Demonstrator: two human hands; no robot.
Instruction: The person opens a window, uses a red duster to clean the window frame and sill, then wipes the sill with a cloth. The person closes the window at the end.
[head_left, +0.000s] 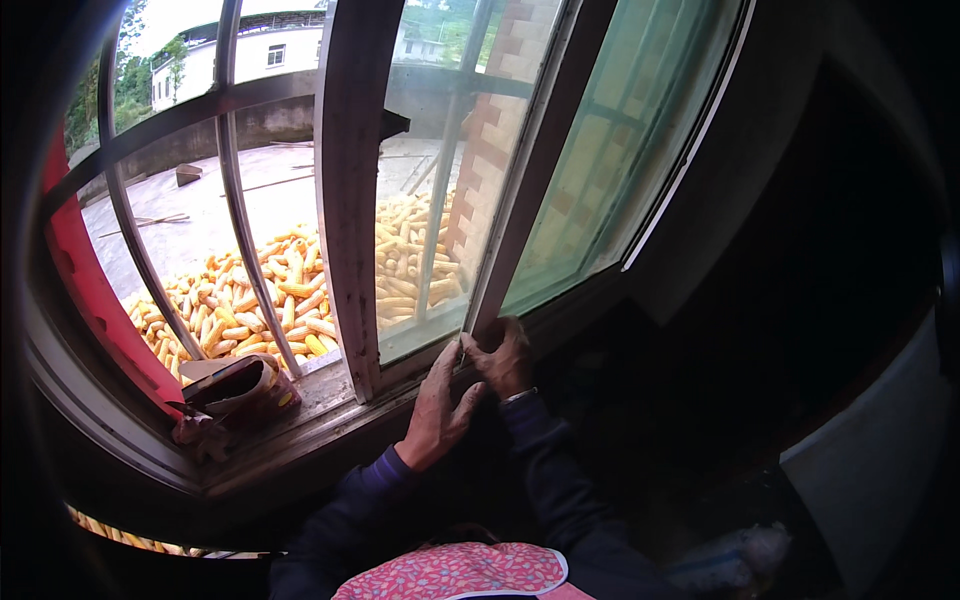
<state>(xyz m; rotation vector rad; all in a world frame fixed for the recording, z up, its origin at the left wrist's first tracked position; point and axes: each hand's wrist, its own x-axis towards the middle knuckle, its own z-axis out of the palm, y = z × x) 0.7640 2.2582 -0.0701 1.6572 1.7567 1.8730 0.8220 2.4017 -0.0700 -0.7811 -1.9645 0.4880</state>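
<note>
Both of my hands are at the lower end of an upright in a sliding window frame (517, 195). My left hand (439, 412) has its fingers held straight and its thumb apart, with the fingertips by the bottom of the upright. Just right of it, my right hand (508, 361) is bent, thumb and fingers close together near the same corner. Whether a small thing is pinched there cannot be made out. A hazy glass pane (420, 247) is left of this upright, and a greenish glass pane (592, 165) is right of it.
Metal bars (247, 225) cross the window opening. Outside lies a heap of corn cobs (292, 300). An opened packet (255, 390) stands on the sill (330, 397) at left, beside a red strip (105, 307). A pale panel (877, 450) is at lower right in shadow.
</note>
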